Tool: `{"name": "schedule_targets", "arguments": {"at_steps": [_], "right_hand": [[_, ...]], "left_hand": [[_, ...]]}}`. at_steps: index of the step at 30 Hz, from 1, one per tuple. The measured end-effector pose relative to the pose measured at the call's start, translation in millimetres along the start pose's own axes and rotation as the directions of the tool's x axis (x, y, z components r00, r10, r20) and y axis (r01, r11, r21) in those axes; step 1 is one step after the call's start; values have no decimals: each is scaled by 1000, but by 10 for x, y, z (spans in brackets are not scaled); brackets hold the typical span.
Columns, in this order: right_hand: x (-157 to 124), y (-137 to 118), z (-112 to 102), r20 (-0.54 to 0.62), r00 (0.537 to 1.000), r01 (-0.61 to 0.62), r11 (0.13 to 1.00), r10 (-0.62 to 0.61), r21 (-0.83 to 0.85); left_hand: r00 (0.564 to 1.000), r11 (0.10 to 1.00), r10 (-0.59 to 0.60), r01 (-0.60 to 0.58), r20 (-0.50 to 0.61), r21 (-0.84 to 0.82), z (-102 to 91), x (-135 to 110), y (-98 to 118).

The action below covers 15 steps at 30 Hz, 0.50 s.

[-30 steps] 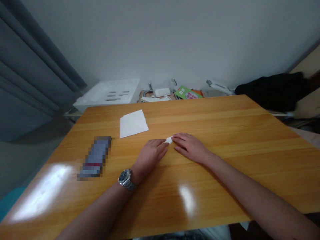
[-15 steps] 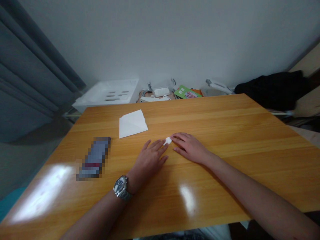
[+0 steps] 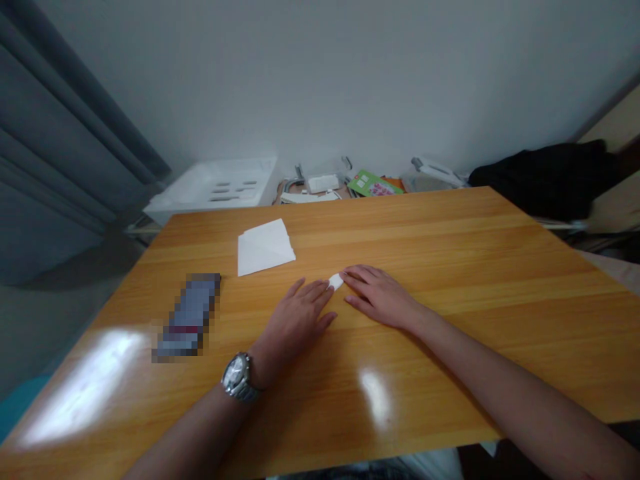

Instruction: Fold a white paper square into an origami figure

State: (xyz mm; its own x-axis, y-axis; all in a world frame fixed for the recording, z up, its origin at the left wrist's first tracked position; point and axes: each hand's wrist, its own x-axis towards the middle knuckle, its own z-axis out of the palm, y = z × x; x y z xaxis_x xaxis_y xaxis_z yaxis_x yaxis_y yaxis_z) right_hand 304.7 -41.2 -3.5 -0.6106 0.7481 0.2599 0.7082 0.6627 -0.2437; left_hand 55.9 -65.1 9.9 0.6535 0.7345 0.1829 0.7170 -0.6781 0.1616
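A small piece of white paper [image 3: 336, 281] lies on the wooden table between my hands, partly hidden under the fingertips. My left hand [image 3: 299, 315], palm down with its fingers stretched out, touches the paper's near left end. On the other end rest the fingertips of my right hand [image 3: 379, 293], which is also laid flat with the thumb apart. A silver watch [image 3: 239, 377] is on my left wrist. Beyond my left hand lies a larger sheet of white paper [image 3: 266, 247] with uneven edges.
To the left on the table [image 3: 450, 253] lies a phone-like object [image 3: 190, 317], pixelated. Behind the table are a white slotted tray [image 3: 215, 187], a green booklet [image 3: 374, 184] and assorted items. Black cloth [image 3: 545, 180] hangs at the right, a grey curtain [image 3: 60, 127] at the left.
My left hand has shifted very slightly to the left, showing a little more of the small paper. My right hand stays almost still.
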Motion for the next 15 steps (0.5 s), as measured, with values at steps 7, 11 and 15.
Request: {"name": "schedule_targets", "arguments": {"at_steps": [7,11,15], "right_hand": [[6,-22,-1,4,1000,-10,1000,10,4],[13,-67,-19,16,1000,-2,1000,3,-18],[7,-124,-6,21,1000,-10,999,11,-51]], "left_hand": [[1000,999,3,-4,20,51,-14,1,36],[1000,998,-13,13,3,54,-18,3,63],[999,998,-27,25,34,55,-29,9,59]]}}
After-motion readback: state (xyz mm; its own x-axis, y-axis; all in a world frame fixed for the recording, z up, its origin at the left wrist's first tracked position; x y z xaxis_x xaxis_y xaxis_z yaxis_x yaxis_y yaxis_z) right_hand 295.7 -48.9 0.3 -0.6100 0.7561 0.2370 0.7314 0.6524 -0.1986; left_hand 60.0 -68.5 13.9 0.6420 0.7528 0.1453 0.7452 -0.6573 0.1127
